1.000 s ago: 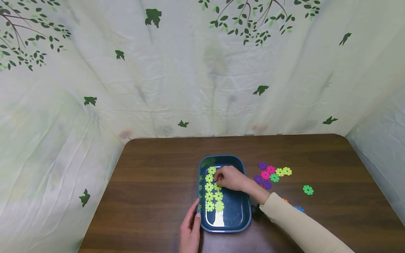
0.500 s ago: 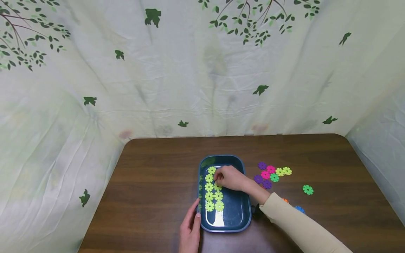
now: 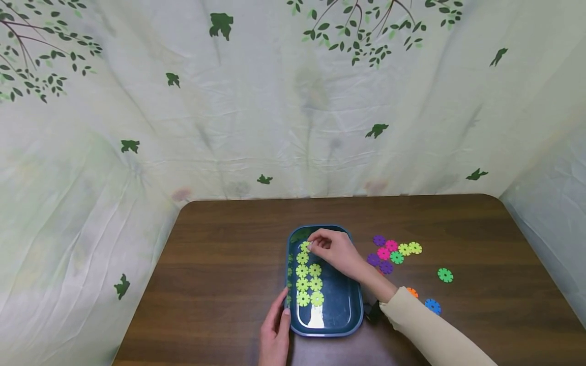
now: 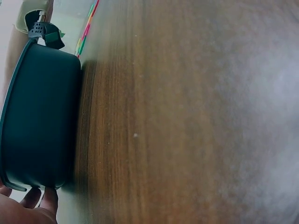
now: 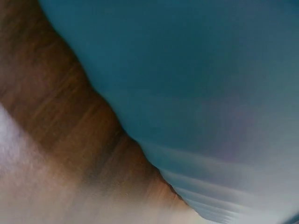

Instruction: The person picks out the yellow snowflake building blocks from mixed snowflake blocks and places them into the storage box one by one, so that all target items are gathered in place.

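Note:
A dark blue tray [image 3: 339, 305] stands on the wooden table, holding several yellow flower-shaped discs [image 3: 303, 283] in two columns along its left side. My right hand [image 3: 336, 251] reaches over the tray from the right; thumb and forefinger pinch at the edge of the top yellow disc [image 3: 304, 247], partly covering it. The left hand [image 3: 275, 330] rests with extended fingers against the tray's left wall near the front. In the left wrist view, fingertips [image 4: 49, 198] touch the tray's outer wall [image 4: 42, 116]. The right wrist view shows only the blurred tray wall [image 5: 163, 70] and tabletop.
Right of the tray lies a cluster of purple discs [image 3: 379, 240], pink discs [image 3: 391, 246], yellow discs [image 3: 415, 247] and a green disc [image 3: 397, 257]. Another green disc [image 3: 445, 275], an orange disc [image 3: 412, 292] and a blue disc [image 3: 432, 306] lie nearer the right sleeve.
My right hand has left the upper disc of the right column, uncovering it, and moved up to the top disc of the left column. The left hand stays put.

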The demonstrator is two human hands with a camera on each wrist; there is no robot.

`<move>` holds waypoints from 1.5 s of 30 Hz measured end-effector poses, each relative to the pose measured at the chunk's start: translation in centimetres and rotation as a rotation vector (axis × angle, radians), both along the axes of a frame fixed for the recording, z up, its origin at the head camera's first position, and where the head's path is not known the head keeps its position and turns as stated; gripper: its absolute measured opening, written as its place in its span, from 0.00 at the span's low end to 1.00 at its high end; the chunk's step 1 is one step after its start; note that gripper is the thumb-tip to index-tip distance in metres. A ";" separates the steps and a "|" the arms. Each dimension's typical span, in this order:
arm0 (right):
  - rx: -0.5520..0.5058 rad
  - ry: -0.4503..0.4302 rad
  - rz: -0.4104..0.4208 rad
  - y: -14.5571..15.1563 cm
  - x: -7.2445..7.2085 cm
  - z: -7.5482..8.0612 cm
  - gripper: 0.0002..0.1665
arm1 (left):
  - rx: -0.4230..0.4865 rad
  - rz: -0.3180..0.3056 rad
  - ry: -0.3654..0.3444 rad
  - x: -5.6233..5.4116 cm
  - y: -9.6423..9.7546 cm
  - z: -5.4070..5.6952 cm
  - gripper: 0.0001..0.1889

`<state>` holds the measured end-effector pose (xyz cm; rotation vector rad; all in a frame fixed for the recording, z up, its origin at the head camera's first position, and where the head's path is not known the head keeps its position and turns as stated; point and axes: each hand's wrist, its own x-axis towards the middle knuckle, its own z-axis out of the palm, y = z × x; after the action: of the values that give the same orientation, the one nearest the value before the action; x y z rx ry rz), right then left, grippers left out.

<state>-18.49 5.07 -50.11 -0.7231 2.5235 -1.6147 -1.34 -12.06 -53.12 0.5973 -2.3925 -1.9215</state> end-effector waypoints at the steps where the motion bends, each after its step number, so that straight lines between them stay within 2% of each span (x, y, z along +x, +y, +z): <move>1: -0.015 0.003 -0.012 0.0 0.0 0.0 0.10 | -0.002 -0.002 -0.001 0.0 0.0 0.0 0.21; 8: -0.048 0.030 -0.051 0.7 0.8 0.0 0.10 | -0.010 0.004 -0.016 0.0 0.1 0.0 0.21; 12: -0.065 0.047 -0.063 1.3 1.6 0.0 0.09 | -0.003 0.007 -0.006 0.0 0.1 0.1 0.21; 16: -0.093 0.036 -0.107 2.2 2.6 0.1 0.08 | -0.007 0.013 0.012 0.0 0.2 0.1 0.21; 21: -0.207 -0.099 -0.160 3.6 3.8 0.0 0.10 | -0.018 0.018 0.052 0.1 0.2 -0.3 0.22; 25: -0.299 -0.200 -0.172 4.6 4.7 -0.1 0.13 | -0.023 0.026 0.103 0.2 0.2 -0.5 0.22; 29: -0.299 -0.227 -0.188 5.7 5.3 0.0 0.16 | -0.028 0.024 0.129 0.2 0.1 -0.6 0.22; 37: -0.287 -0.217 -0.230 8.2 6.1 -0.7 0.19 | -0.036 0.019 0.087 0.2 0.1 -0.6 0.22; 45: -0.255 -0.258 -0.284 10.8 7.0 -1.5 0.22 | -0.019 0.022 0.076 0.1 0.2 -0.5 0.22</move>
<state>-11.53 15.88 -51.57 -0.1539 2.3418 -1.9953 -1.22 -11.91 -53.66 0.5362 -2.3461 -1.8749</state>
